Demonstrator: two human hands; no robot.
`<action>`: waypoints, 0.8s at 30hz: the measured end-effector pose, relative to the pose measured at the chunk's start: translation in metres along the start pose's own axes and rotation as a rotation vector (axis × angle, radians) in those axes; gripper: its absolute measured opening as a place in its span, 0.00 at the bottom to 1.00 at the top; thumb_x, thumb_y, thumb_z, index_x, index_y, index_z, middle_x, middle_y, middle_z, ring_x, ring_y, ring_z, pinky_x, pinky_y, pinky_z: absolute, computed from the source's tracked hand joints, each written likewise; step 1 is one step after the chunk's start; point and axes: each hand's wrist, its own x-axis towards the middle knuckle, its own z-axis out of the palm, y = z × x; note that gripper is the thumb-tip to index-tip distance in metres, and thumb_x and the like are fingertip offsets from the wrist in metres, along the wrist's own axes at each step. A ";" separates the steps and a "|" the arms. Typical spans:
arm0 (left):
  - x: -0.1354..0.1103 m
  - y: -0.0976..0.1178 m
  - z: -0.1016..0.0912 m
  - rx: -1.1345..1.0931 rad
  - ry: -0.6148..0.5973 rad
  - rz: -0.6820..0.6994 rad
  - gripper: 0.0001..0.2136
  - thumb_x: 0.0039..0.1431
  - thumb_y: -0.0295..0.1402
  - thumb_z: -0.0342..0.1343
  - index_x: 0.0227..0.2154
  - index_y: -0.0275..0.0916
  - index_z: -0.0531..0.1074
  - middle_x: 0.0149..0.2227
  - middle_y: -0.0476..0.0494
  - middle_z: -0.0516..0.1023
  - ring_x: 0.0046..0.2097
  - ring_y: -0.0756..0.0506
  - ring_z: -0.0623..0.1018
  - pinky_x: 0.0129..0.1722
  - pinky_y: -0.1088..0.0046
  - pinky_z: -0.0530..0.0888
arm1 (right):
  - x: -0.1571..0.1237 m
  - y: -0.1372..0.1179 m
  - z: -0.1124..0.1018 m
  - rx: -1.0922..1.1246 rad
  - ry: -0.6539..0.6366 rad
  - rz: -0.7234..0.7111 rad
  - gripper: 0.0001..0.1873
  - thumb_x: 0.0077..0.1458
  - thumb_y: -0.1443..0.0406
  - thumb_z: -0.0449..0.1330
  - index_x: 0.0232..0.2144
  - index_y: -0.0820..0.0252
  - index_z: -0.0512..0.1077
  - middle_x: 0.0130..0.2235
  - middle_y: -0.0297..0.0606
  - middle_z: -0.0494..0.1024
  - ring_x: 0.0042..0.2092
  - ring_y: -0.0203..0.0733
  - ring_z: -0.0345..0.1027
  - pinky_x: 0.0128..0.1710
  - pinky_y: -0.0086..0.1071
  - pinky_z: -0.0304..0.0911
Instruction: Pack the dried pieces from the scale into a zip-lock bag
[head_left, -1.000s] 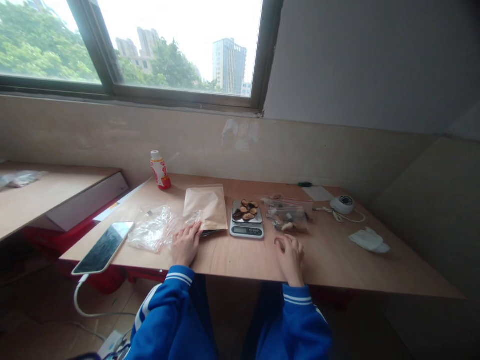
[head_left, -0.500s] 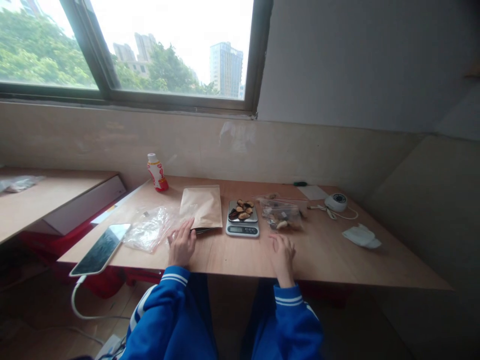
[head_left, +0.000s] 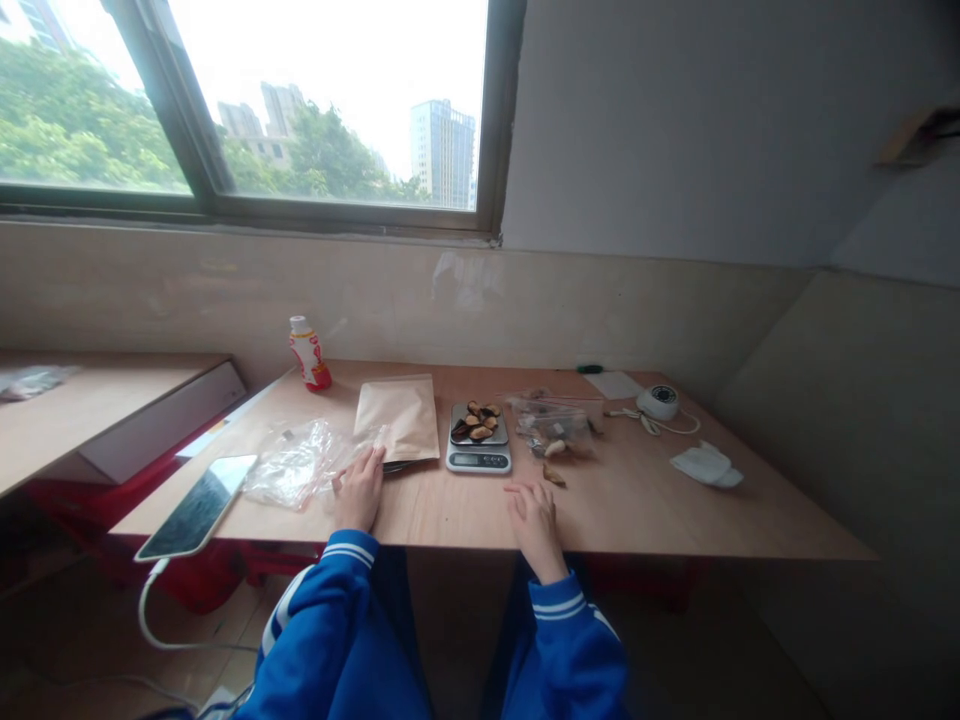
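Currently, left hand (head_left: 360,490) at lower edge of paper pouch (head_left: 397,415), fingers extended, clasping nothing; right hand (head_left: 534,515) loosely half-curled, nothing visibly held, near 1 brown piece (head_left: 554,476).

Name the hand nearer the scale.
Right. The right hand is just off the near right corner of the scale; the left hand is farther left, by the brown pouch.

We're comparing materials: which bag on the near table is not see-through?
The tan paper bag just left of the scale: it is opaque, while the crumpled bag farther left and the filled bag to the right are clear.
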 end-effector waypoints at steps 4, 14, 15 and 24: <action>0.000 0.000 -0.003 0.005 0.001 0.005 0.16 0.63 0.33 0.43 0.50 0.47 0.71 0.52 0.41 0.74 0.51 0.42 0.73 0.51 0.60 0.62 | 0.002 0.000 -0.002 0.016 0.024 0.023 0.13 0.55 0.69 0.49 0.35 0.58 0.73 0.39 0.44 0.74 0.45 0.50 0.65 0.48 0.48 0.62; -0.002 0.011 -0.025 -0.070 0.249 0.072 0.13 0.62 0.38 0.48 0.43 0.46 0.76 0.42 0.46 0.80 0.41 0.43 0.78 0.44 0.66 0.64 | -0.008 -0.105 0.030 0.331 -0.308 -0.298 0.20 0.59 0.72 0.46 0.51 0.61 0.67 0.50 0.43 0.73 0.54 0.41 0.66 0.55 0.38 0.63; 0.000 0.013 -0.031 -0.086 0.267 0.081 0.13 0.62 0.39 0.49 0.42 0.46 0.76 0.40 0.46 0.81 0.40 0.44 0.78 0.44 0.66 0.65 | -0.003 -0.115 0.039 0.292 -0.318 -0.358 0.22 0.59 0.72 0.46 0.54 0.63 0.65 0.53 0.44 0.71 0.56 0.41 0.62 0.57 0.39 0.62; 0.037 0.027 -0.062 -0.306 0.371 -0.042 0.13 0.60 0.42 0.50 0.38 0.45 0.78 0.32 0.47 0.80 0.32 0.48 0.77 0.34 0.73 0.68 | 0.022 -0.152 0.068 -0.217 -0.332 -0.606 0.20 0.55 0.77 0.50 0.50 0.72 0.67 0.46 0.52 0.75 0.50 0.47 0.66 0.51 0.40 0.64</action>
